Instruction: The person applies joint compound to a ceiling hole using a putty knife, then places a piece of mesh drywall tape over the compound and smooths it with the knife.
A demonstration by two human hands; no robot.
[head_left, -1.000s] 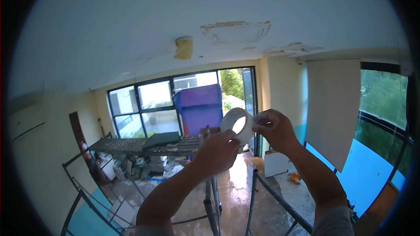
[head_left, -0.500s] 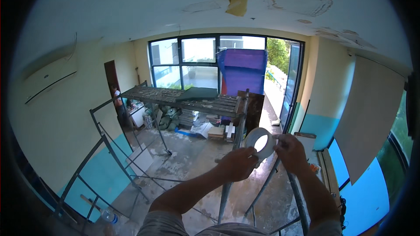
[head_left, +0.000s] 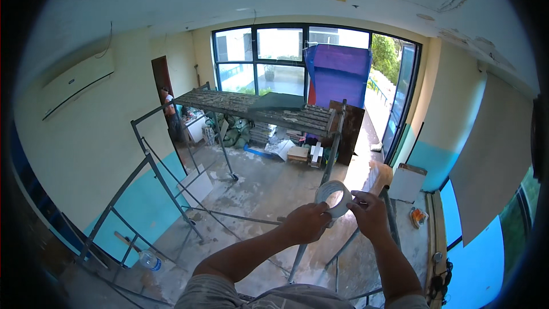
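Roll (head_left: 341,208), one, pale tape: on the near side of the platform (head_left: 200,100), toward its right end, held up off any support. Change: over the last second the view tips downward, bringing more floor into sight around the platform, while the roll stays between both hands; no drawn-out strip shows, so the handling seems little advanced. Hands, two: left hand (head_left: 309,222) clasps the roll's lower left rim; right hand (head_left: 369,213) pinches at its right edge, though whether on a loose end cannot be told. Green board, one (head_left: 278,102): on the platform. Purple sheet, one (head_left: 341,74): behind the platform's right end. Bottle, one (head_left: 150,261): low, to the platform's near left. Air conditioner, one (head_left: 80,87): on the wall left of the platform. Blind, one (head_left: 487,154): hanging well to the platform's right.
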